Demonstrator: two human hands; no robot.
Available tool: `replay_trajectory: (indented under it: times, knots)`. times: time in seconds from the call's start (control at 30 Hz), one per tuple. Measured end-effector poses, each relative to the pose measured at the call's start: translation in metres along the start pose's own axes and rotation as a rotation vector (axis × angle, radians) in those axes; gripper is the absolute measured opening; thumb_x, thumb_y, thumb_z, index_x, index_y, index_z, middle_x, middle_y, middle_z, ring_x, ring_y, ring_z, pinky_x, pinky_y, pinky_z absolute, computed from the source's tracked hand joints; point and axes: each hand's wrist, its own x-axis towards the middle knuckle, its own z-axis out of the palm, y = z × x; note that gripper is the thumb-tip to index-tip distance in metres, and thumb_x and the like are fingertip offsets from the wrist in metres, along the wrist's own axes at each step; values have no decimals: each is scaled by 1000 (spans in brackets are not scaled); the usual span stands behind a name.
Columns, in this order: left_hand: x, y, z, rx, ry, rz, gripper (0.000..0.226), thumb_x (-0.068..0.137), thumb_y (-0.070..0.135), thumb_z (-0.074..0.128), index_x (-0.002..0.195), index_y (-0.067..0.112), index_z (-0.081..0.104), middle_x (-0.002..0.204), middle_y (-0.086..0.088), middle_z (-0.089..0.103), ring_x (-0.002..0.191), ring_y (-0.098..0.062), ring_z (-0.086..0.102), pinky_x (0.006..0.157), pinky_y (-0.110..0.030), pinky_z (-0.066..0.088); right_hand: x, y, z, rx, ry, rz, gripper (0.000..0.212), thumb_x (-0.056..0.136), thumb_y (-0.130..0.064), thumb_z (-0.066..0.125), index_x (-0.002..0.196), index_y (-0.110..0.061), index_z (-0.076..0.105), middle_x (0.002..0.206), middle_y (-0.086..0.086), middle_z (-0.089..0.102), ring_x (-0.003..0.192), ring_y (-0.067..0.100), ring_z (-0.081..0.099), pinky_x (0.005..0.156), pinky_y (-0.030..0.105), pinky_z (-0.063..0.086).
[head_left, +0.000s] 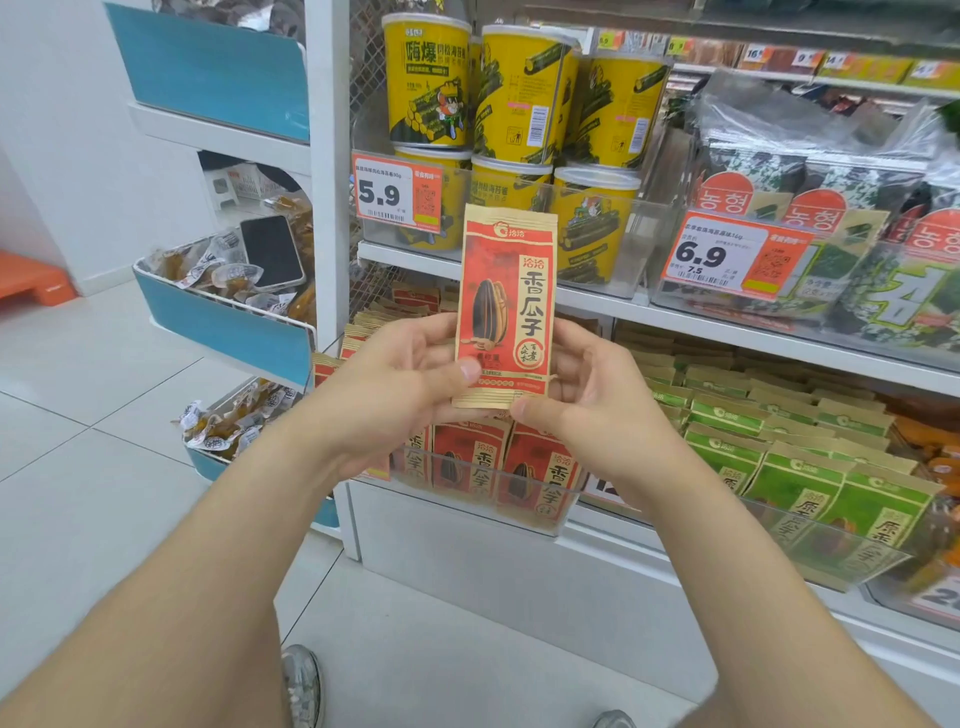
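Before the snack shelves, you hold a flat red-and-tan paper packet of sunflower seeds upright at chest height, above the clear plastic bin of matching red packets. Your left hand pinches its lower left edge, thumb on the front; your right hand pinches the bottom right corner. This looks like the inspecting step. Next, likely lower it squarely into that bin.
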Motion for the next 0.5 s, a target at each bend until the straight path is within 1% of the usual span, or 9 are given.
replay_trajectory:
  times: [0.07, 0.13, 0.17, 0.23, 0.27, 0.3, 0.37, 0.43, 0.5]
  knots:
    - [-1, -1, -1, 78, -41, 7, 48, 107, -11, 52, 147, 15, 56, 131, -10, 76, 125, -30, 72, 109, -50, 56, -1, -1, -2, 29, -10, 42, 79, 89, 15, 74, 151, -30, 52, 118, -4, 80, 100, 25, 79, 89, 38, 65]
    - [-1, -2, -1, 119, -59, 0, 51, 106, -13, 51, 147, 17, 58, 132, -10, 76, 125, -30, 72, 112, -53, 53, -2, -2, -1, 90, -7, 76, 74, 91, 11, 75, 148, -30, 53, 117, -1, 81, 102, 21, 79, 89, 38, 64]
    - [-1, -2, -1, 130, -65, -3, 52, 106, -13, 51, 146, 18, 58, 131, -10, 76, 125, -30, 72, 112, -53, 53, -2, -4, 1, 135, 11, 89, 63, 94, 3, 75, 145, -29, 56, 116, 0, 81, 104, 20, 79, 90, 39, 63]
    - [-1, -2, 1, 143, -80, -7, 53, 106, -14, 50, 145, 20, 59, 129, -11, 77, 123, -29, 73, 108, -51, 57, -1, -7, 5, 201, 83, 111, 33, 106, -22, 68, 137, -29, 64, 116, -2, 81, 106, 19, 78, 94, 44, 62]
    - [-1, -2, 2, 148, -95, -8, 53, 106, -14, 50, 145, 21, 60, 128, -11, 77, 122, -29, 74, 106, -48, 59, 0, -7, 7, 216, 125, 123, 26, 109, -33, 61, 134, -28, 66, 115, -1, 81, 105, 19, 79, 95, 47, 62]
    - [-1, -1, 2, 153, -114, -10, 53, 106, -14, 50, 144, 22, 59, 128, -11, 78, 121, -28, 74, 104, -45, 60, 1, -7, 8, 221, 163, 136, 28, 112, -39, 55, 132, -26, 67, 113, 0, 82, 103, 20, 79, 95, 49, 63]
    - [-2, 0, 2, 153, -166, -24, 55, 105, -15, 52, 146, 22, 57, 129, -11, 77, 123, -28, 73, 104, -43, 60, 2, -8, 9, 213, 208, 140, 32, 113, -43, 50, 130, -23, 67, 110, 1, 82, 99, 21, 80, 94, 50, 64]
    - [-3, 1, 2, 160, -213, -34, 62, 103, -18, 53, 151, 22, 53, 134, -10, 75, 127, -29, 71, 108, -47, 57, 1, -8, 9, 159, 216, 95, 29, 112, -42, 52, 131, -25, 65, 111, 0, 82, 98, 19, 80, 90, 48, 65]
    - [-3, 0, 3, 172, -177, -42, 73, 97, -26, 53, 151, 23, 53, 135, -7, 74, 126, -28, 72, 109, -50, 56, 1, -8, 6, 89, 203, 51, 24, 111, -38, 55, 130, -26, 64, 111, -2, 82, 96, 17, 80, 85, 42, 66]
